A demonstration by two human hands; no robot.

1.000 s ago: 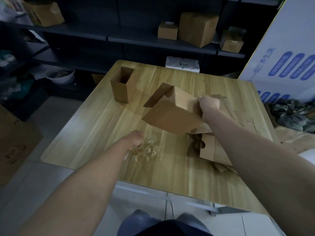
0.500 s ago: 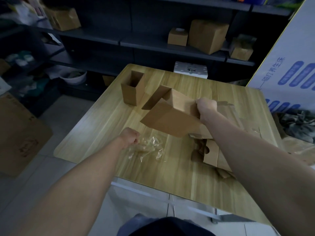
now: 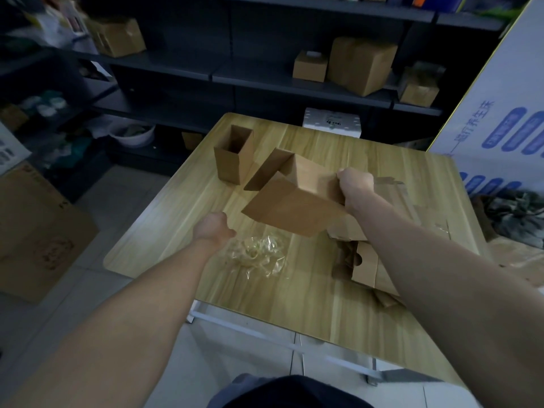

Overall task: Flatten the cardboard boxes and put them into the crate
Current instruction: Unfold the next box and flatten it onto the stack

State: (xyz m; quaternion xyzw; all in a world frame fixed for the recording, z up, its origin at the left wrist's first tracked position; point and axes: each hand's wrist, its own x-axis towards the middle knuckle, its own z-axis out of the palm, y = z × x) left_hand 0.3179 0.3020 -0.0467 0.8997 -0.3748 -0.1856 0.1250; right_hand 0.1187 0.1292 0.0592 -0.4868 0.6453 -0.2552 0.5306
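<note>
My right hand is clamped on the near end of an open cardboard box, holding it tilted above the wooden worktop with its open flap pointing away from me. Over the last second that box has barely shifted in my grip. What has changed is my left hand: it was down on the crumpled clear plastic wrap and has now drawn back to the wrap's left edge, curled closed; I cannot tell whether it still pinches a corner of the film. I read that as the packing being out of the box, so the box is ready to be collapsed.

A second box stands upright and open at the far left of the worktop, untouched. Flattened cardboard pieces lie under my right forearm. No crate is visible from here, so nothing has been put away yet.
</note>
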